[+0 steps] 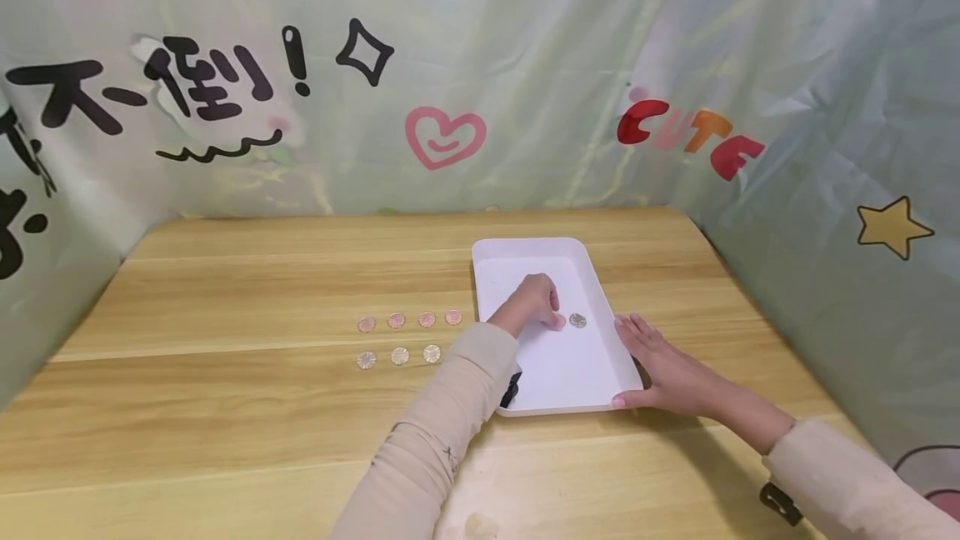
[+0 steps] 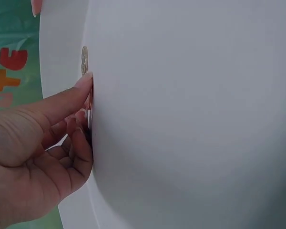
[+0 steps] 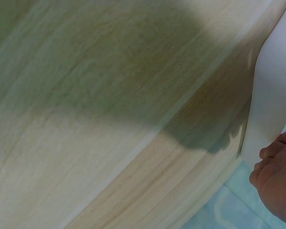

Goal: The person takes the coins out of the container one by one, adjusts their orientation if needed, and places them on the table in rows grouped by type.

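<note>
A white tray (image 1: 558,373) lies on the table. Inside it, my left hand (image 1: 538,302) reaches down to the tray floor. Between thumb and fingers it pinches a copper-coloured coin (image 2: 90,98), mostly covered by the thumb in the left wrist view. Just beyond the thumb, a silvery coin (image 1: 577,320) lies flat in the tray. My right hand (image 1: 671,369) rests against the tray's near right corner, with its fingers extended along the right side and the thumb at the near rim. Only part of this hand shows in the right wrist view.
Left of the tray, several copper-coloured coins (image 1: 396,320) form a row, with a row of paler coins (image 1: 400,356) nearer me. The wooden table (image 1: 225,407) meets printed cloth (image 1: 540,65) behind and at both sides. A black object (image 1: 512,388) shows beside my left sleeve.
</note>
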{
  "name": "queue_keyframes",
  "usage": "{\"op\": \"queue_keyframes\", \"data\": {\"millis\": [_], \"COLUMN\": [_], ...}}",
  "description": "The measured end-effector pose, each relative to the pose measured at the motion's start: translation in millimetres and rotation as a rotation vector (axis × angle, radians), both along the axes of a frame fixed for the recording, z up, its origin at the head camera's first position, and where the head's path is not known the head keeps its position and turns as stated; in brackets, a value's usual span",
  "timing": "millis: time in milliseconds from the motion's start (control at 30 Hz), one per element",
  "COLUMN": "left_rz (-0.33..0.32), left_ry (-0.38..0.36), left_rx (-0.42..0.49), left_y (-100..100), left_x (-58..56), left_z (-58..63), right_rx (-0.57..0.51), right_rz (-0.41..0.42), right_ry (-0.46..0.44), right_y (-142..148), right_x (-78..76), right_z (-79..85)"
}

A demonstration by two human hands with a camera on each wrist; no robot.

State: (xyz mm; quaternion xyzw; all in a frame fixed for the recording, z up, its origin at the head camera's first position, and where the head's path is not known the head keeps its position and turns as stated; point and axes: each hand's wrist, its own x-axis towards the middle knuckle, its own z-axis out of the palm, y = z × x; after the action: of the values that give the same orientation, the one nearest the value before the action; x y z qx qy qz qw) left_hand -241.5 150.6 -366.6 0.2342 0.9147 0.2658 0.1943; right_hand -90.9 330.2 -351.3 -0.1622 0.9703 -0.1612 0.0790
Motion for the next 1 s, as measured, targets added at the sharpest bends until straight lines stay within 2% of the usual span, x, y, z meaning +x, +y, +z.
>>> {"op": "queue_keyframes", "data": {"millis": [333, 467, 633, 800, 1000], "left_rz": [0.011, 0.043, 0.116, 0.167, 0.232], "left_ry": [0.003, -0.008, -0.021, -0.054, -0.211], "left_rx": [-0.098, -0.109, -0.093, -0.010, 0.242], "left_y": [7, 8, 8, 8, -3], "left_x": [-4.9, -2.3, 2.6, 4.5, 6.0], "left_z": [-2.5, 2.2, 13.4, 28.0, 47.5], "right_rx": [-0.003, -0.010, -0.015, -0.016, 0.000], "right_rz": [-0.010, -0.007, 0.007, 0.011, 0.001], "right_ry": [-0.011, -0.010, 0.001, 0.007, -0.003], "right_y": [-1, -1, 0, 0, -1], "right_x": [0.6, 1.4, 1.5, 1.8, 1.2], "right_z": [1.1, 1.1, 0.7, 1.1, 2.6]}}
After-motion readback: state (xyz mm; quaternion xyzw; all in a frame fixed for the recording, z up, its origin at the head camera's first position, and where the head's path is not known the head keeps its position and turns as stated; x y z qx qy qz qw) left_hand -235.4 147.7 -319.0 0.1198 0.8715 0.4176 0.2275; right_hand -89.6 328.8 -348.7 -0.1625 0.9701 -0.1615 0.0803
